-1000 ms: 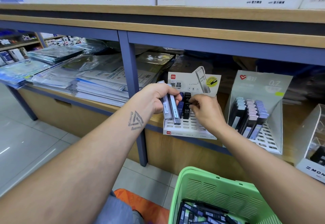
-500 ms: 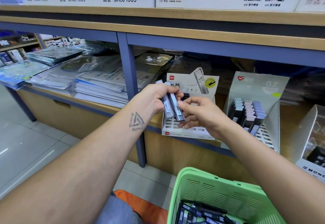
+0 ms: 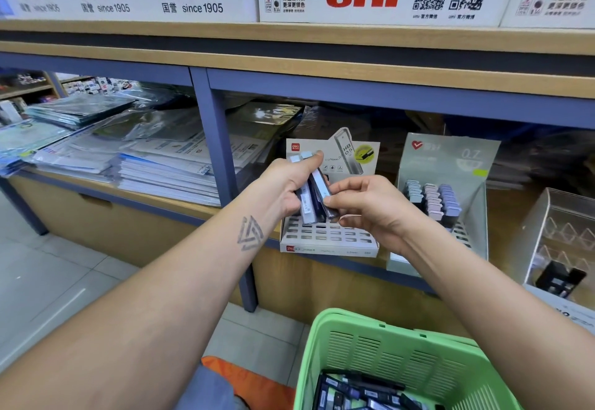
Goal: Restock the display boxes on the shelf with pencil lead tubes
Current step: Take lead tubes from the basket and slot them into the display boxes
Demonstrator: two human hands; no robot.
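**Lead tubes fanned in one hand, ready to be drawn off singly**

Left hand point(image 3: 291, 184) grips a small bundle of pencil lead tubes point(image 3: 314, 197), fingers curled round it, tubes upright and splayed just above the white display box point(image 3: 328, 242) on the shelf point(image 3: 161, 197). Held this way, it likely serves as a magazine close to the slots. Right hand point(image 3: 370, 206) pinches the lower end of the rightmost tube between thumb and fingers point(image 3: 341, 189), seemingly to peel one off for slotting. The box's grid shows many open slots in its front rows; back rows hidden behind the hands. Second display box point(image 3: 450, 165), marked 0.7, stands just to the right, partly stocked. Green basket point(image 3: 402, 351) sits below the hands with more tubes loose inside, near for refills
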